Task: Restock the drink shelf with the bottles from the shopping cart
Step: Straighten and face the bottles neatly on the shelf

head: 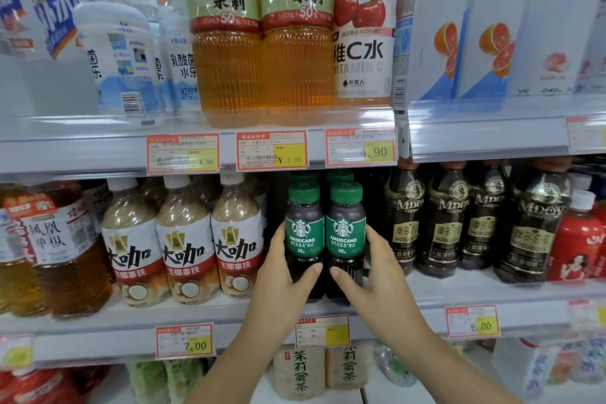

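Here both hands grasp green-capped Americano coffee bottles on the middle shelf: left hand round the left bottle, right hand round the right bottle, the two bottles touching.

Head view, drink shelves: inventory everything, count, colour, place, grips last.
Americano bottles: two in front, green caps, middle shelf centre; more behind.
Latte bottles: three, beige, left of them.
Dark coffee bottles: four, black-brown, right of them.
Tea bottles: two, amber, upper shelf centre.
Cherry bottle: one, pink-white, right of the tea.
White bottles: several, upper shelf left.
Price tags: several, red-yellow, shelf rails.
Left grip: holds the left Americano bottle.
Right grip: holds the right one.
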Tool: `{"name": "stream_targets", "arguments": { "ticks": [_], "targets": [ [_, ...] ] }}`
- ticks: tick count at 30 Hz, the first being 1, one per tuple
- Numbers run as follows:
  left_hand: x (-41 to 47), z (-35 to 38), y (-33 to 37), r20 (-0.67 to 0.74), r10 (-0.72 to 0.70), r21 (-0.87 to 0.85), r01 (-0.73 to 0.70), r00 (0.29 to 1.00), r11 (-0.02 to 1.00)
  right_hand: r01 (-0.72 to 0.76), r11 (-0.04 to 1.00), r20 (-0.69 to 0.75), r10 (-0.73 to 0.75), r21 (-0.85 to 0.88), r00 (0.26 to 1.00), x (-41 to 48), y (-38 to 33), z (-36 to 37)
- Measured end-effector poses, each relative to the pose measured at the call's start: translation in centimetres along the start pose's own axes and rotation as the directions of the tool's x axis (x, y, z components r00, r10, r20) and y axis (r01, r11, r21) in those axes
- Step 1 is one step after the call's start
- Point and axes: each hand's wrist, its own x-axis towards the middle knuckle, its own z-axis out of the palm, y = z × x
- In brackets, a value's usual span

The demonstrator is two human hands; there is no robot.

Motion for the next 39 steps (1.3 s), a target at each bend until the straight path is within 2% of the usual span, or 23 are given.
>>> {"name": "stream_targets", "arguments": {
  "ticks": [3, 7, 11, 29, 35, 39],
  "targets": [
    [0.3, -0.4, 0.0, 0.035, -0.012, 0.001, 0.012, 0.999, 1.000, 0.005, 0.999, 0.063, -0.007, 0.039, 0.998, 0.2, -0.5, 0.2],
    [1.1, -1.5, -0.8, 0.208, -0.039, -0.032, 0.047, 0.977, 0.998, -0.052, 0.995, 0.150, 0.040, 0.082, 0.988, 0.7, -0.2, -0.1],
    [1.4, -1.4, -0.9, 0.188, -0.049, -0.035, 0.057, 0.981, 0.998, -0.108, 0.989, 0.186, 0.088, 0.100, 0.979, 0.9, -0.1, -0.1],
    [2.4, -0.1, -1.0, 0.093, -0.028, -0.014, 0.030, 0.995, 0.999, -0.144, 0.983, 0.205, 0.119, 0.115, 0.971, 2.3, 0.4, -0.1],
    [2.6, -0.3, -0.7, 0.133, -0.024, -0.053, 0.031, 0.991, 0.998, -0.131, 0.977, 0.220, 0.092, 0.167, 0.971, 2.4, 0.2, -0.1],
    [3.6, -0.9, -0.7, 0.204, -0.086, -0.128, 0.114, 0.975, 0.985, -0.170, 0.951, 0.209, 0.116, 0.259, 0.971, 3.3, 0.5, -0.5]
  ]
}}
